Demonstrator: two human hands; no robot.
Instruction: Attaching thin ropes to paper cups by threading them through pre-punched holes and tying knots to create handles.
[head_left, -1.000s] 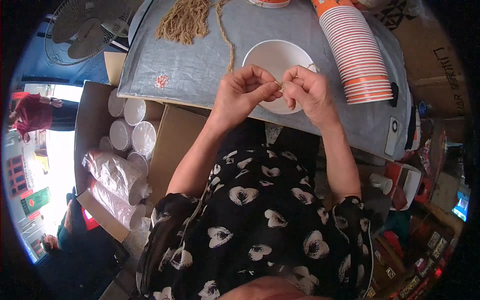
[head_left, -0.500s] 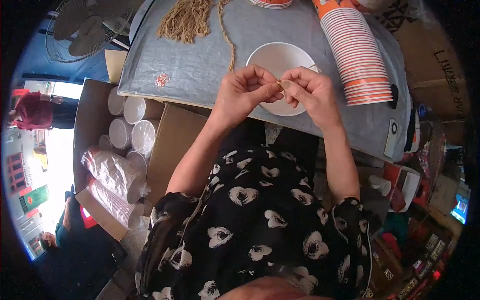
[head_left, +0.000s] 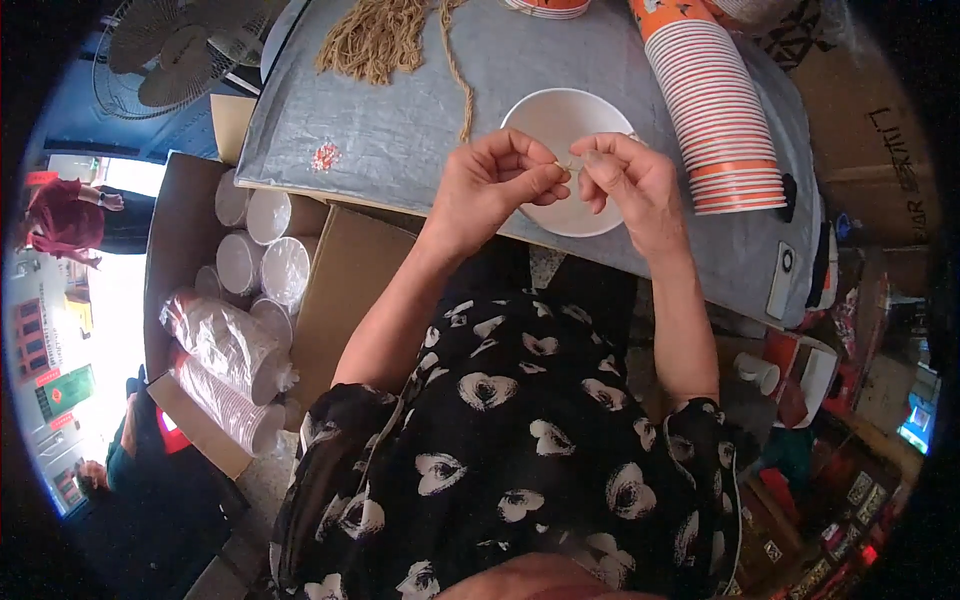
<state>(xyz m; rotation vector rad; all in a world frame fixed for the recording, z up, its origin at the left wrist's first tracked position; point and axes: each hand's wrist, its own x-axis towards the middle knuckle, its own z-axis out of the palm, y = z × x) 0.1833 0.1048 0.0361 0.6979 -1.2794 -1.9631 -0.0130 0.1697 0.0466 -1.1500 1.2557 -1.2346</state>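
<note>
Closely, a person in a black blouse [head_left: 545,440] with pale heart shapes works a thin tan string [head_left: 570,167] at the upper centre of the frame. The left hand [head_left: 500,185] pinches it between thumb and forefinger, the other fingers curled in. The right hand [head_left: 635,190] faces it just beside, thumb and forefinger drawn narrow near the string — whether they grip it, one cannot tell.

Both hands hover over the near part of a white paper bucket [head_left: 570,215], which stands open on a grey-covered table [head_left: 400,140]. At the top of the frame, left of centre, lies a bundle of tan strings [head_left: 375,45], a braided cord [head_left: 458,80] trailing beside it. Small red and white bits [head_left: 325,156] sit near the table's left edge, and a long stack of orange-and-white paper buckets [head_left: 715,110] slants across the upper right.

At left, an open cardboard box [head_left: 205,410] holds more buckets [head_left: 288,270] — some in clear wrap. A fan [head_left: 170,50] fills the upper left corner; below it, at the far left, appears another person in red [head_left: 65,215].
</note>
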